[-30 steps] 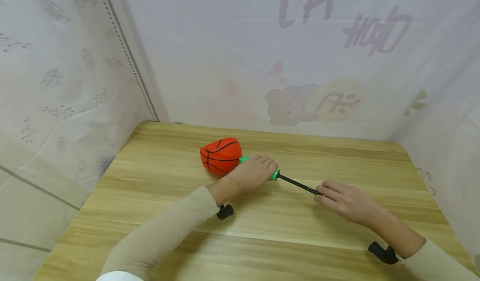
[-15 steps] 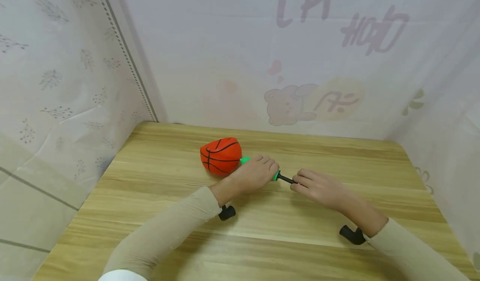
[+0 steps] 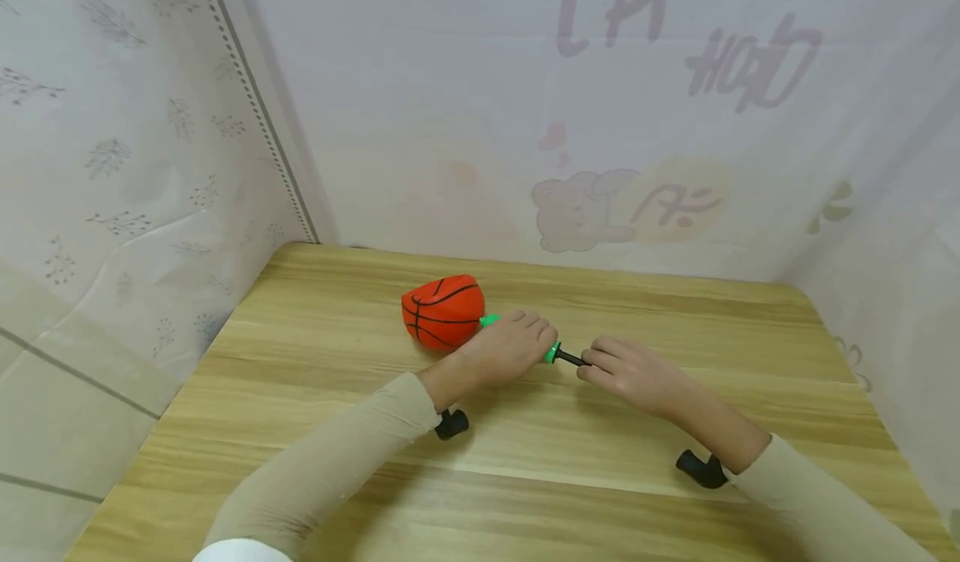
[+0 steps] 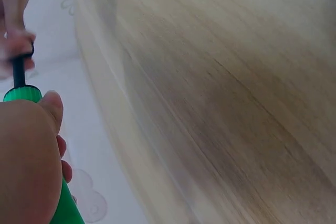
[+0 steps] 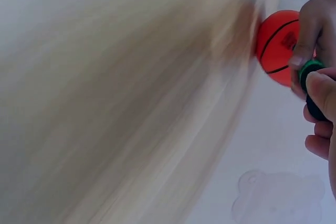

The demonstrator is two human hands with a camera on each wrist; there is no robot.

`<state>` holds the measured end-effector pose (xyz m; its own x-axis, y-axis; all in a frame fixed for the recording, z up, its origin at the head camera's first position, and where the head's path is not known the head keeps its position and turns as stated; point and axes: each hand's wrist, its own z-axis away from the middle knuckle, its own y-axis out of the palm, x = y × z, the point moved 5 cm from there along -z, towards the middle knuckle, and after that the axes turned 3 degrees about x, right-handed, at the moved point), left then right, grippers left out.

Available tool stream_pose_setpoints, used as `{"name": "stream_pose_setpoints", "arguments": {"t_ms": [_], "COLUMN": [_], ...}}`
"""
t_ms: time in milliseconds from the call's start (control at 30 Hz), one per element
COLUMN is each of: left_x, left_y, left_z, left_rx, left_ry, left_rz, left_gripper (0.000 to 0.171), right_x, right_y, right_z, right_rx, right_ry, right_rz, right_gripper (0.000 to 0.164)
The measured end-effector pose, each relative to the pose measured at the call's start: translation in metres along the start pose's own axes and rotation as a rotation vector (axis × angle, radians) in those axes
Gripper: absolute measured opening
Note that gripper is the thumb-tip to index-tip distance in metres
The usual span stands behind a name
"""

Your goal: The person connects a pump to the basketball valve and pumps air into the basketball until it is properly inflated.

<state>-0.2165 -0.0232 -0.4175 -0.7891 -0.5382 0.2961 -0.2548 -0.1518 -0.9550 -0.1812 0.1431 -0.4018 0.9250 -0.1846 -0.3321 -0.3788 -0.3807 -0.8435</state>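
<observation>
An orange-red toy basketball, dented on its top and left side, lies on the wooden table. A green hand pump points at the ball's right side, its green tip right at the ball. My left hand grips the green barrel, fingers and thumb wrapped round it in the left wrist view. My right hand grips the pump's black handle, which shows between thumb and fingers in the right wrist view. Only a short length of black rod shows between the two hands.
The wooden table reaches back to a pale printed curtain. Another curtain hangs along the left side. Black wrist mounts stick out beneath both forearms.
My right hand has moved left toward my left hand, and much less of the rod shows. Most of this came in the first half second. The left hand and ball stay in place.
</observation>
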Motion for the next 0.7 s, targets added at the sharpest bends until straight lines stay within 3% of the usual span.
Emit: {"name": "stream_pose_setpoints", "arguments": {"t_ms": [367, 700], "left_x": [0.001, 0.001], "left_y": [0.000, 0.002], "left_z": [0.002, -0.001], "left_rx": [0.026, 0.045], "left_ry": [0.003, -0.003], "left_rz": [0.022, 0.047], "left_gripper": [0.022, 0.026], "right_x": [0.012, 0.013], "right_y": [-0.027, -0.037], "right_z": [0.041, 0.056], "right_rx": [0.055, 0.059], "right_ry": [0.024, 0.033], "right_rz": [-0.002, 0.040], "right_gripper": [0.040, 0.045]}}
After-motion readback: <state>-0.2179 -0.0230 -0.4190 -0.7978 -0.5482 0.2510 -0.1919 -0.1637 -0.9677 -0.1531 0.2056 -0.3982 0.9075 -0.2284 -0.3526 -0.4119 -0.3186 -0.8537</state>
